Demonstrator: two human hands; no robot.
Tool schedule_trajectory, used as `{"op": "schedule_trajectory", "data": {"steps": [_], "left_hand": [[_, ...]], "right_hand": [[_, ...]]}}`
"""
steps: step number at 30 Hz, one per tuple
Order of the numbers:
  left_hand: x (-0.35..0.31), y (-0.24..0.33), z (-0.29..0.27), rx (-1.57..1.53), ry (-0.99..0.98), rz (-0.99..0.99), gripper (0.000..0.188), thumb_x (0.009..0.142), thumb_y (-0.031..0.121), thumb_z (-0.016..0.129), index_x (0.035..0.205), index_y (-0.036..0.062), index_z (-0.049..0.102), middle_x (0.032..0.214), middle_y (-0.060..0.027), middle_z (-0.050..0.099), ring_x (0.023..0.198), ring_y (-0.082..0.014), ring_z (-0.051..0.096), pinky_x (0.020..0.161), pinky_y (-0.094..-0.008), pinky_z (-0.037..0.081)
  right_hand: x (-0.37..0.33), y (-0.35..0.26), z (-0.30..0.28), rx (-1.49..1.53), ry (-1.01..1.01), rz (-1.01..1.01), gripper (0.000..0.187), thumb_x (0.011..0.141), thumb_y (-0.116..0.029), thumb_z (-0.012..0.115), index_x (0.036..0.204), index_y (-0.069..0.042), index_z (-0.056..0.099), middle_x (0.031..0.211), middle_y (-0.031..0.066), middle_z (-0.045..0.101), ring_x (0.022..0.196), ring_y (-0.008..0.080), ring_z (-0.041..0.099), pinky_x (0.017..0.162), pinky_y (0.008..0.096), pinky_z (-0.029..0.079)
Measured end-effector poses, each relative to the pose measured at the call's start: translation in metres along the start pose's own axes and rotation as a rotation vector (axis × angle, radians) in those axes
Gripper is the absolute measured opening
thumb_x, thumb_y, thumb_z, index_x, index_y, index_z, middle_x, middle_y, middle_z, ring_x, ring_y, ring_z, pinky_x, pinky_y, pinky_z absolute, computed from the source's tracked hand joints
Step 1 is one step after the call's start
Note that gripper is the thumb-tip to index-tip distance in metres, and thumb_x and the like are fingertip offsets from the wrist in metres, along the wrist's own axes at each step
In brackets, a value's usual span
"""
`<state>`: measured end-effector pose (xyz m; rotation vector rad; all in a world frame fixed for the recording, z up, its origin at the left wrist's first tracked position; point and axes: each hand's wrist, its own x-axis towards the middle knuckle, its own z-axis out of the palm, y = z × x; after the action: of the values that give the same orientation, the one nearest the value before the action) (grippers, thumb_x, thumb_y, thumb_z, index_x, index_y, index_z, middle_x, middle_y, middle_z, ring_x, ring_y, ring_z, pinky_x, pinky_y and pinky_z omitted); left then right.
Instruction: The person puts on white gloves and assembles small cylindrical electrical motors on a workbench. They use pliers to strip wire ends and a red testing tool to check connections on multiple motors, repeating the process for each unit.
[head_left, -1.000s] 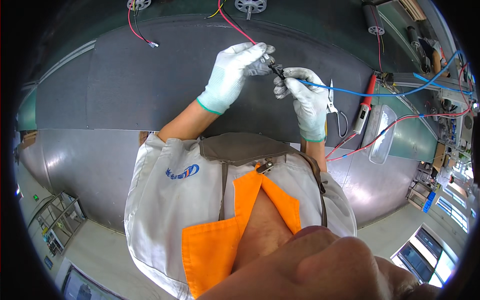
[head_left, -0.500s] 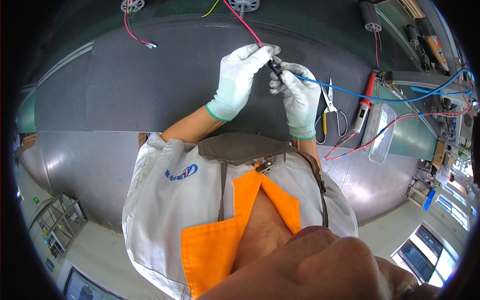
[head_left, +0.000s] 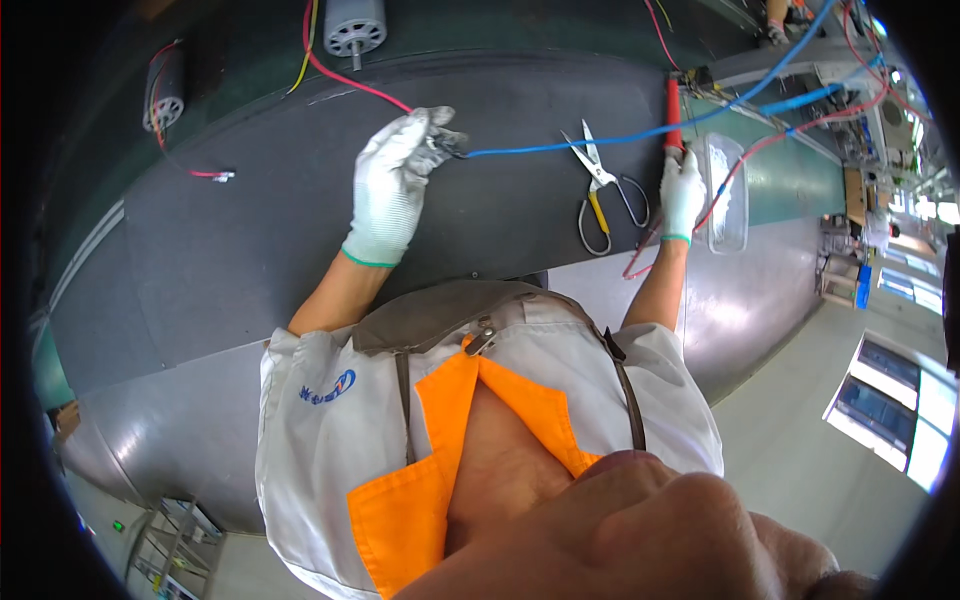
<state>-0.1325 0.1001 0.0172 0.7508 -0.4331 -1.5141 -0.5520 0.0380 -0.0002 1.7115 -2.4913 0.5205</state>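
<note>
Writing: 1 mark seen, blue emblem w/ small lettering point(head_left: 330, 388) on chest of grey jacket point(head_left: 300, 450), approx 8 o'clock; orange collar point(head_left: 400, 510) below centre.

Hands: 2, both in white gloves w/ green cuffs. L hand point(head_left: 388, 180) at 11 o'clock, raised over table point(head_left: 250, 215), fingers pinching a dark connector piece point(head_left: 453, 149), mostly hidden by fingertips, so exact grip can't be told. 1 blue cable point(head_left: 560, 147) leaves it toward 2 o'clock; 1 red wire point(head_left: 360, 87) runs from same hand up to top edge, 11 o'clock. R hand point(head_left: 682, 190) at 2 o'clock, fingers closed round lower part of 1 red-handled tool point(head_left: 673, 112), handle pointing up to 1 o'clock; its other end is hidden by glove.

Scissors point(head_left: 599, 180): 1 pr, between the hands at 1–2 o'clock, blades slightly spread, yellow on one handle, blue cable crossing over near blade tips. Clear tray point(head_left: 742, 205): 1, just beside R hand, 2 o'clock, white contents, can't ID.

Motors: 2 clear to count, 1 grey motor point(head_left: 355, 28) at 11 o'clock, 1 darker motor point(head_left: 168, 95) at 10 w/ red lead ending in pale plug point(head_left: 224, 176). 1 yellow wire point(head_left: 303, 68) beside red wire. Co-worker's hand point(head_left: 777, 33): 1, 1–2 o'clock, far side.
</note>
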Motion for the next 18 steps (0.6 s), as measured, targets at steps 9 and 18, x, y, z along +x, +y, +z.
{"op": "schedule_trajectory", "data": {"steps": [9, 18], "left_hand": [[-0.012, 0.012, 0.006, -0.073, 0.008, 0.039, 0.029, 0.104, 0.016, 0.056, 0.116, -0.0094, 0.065, 0.108, -0.0171, 0.071, 0.094, -0.0246, 0.072, 0.09, -0.0354, 0.054], [-0.018, 0.018, -0.007, -0.094, 0.029, 0.082, 0.029, 0.103, 0.016, 0.057, 0.117, -0.0087, 0.065, 0.105, -0.016, 0.071, 0.092, -0.0242, 0.072, 0.09, -0.0362, 0.054]], "right_hand": [[-0.03, -0.176, -0.02, 1.216, -0.744, -0.187, 0.045, 0.092, -0.008, 0.074, 0.134, 0.004, 0.063, 0.111, 0.0103, 0.072, 0.088, 0.0119, 0.067, 0.078, 0.0258, 0.056], [-0.023, -0.22, 0.027, 0.892, -0.816, -0.653, 0.029, 0.092, -0.008, 0.07, 0.119, 0.002, 0.07, 0.107, 0.0127, 0.075, 0.094, 0.0168, 0.071, 0.087, 0.029, 0.055]]}}
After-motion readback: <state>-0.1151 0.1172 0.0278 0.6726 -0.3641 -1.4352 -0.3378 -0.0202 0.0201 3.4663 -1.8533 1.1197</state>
